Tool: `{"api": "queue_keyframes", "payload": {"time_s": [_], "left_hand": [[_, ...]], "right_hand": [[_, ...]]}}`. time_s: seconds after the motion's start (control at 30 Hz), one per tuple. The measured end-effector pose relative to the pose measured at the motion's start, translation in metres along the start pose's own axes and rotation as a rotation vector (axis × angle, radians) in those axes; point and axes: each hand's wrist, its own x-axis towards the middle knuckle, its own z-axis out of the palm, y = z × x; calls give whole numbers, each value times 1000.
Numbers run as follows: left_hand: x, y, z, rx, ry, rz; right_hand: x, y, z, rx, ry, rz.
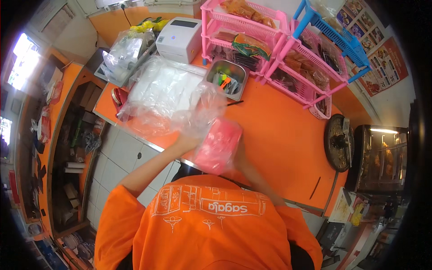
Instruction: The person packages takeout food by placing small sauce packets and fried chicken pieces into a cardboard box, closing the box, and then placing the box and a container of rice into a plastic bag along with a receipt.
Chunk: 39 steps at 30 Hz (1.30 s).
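Note:
A pink package in clear plastic (219, 145) is between my two hands, above the near edge of the orange table (280, 135). My left hand (189, 141) is at its left side, by the loose, crumpled part of a clear plastic bag (206, 104); blur and plastic hide the fingers. My right hand (240, 152) lies against the package's right side, its fingers mostly hidden behind it. Beyond my left hand, a stack of white sheets or bags in clear plastic (162, 87) lies on the table.
At the back stand a white label printer (179, 40), a metal container of small items (227, 79), pink racks (243, 30) and a blue rack (334, 37). A red tape dispenser (119, 101) sits left. At right are a dark round tray (337, 145) and a glass-fronted cabinet (383, 158).

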Motion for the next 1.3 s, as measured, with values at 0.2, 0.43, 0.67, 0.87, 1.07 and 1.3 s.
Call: {"api": "queue_keyframes", "payload": {"time_s": [0.2, 0.43, 0.67, 0.87, 1.07, 1.3], "left_hand": [[-28, 2, 2, -438, -217, -426], [-54, -2, 87, -834, 80, -438], [-48, -26, 164, -1279, 473, -677], [-36, -19, 147, -1194, 469, -670], [-35, -26, 95, -918, 374, -489], [-20, -43, 47, -713, -252, -501]], "right_hand": [[-63, 44, 38, 879, -380, 939], [-5, 134, -45, 883, -418, 1210], [200, 147, 2, -661, -19, 247], [233, 223, 10, -863, -7, 366], [233, 213, 15, -799, -48, 453], [232, 217, -5, -652, 6, 402]]}}
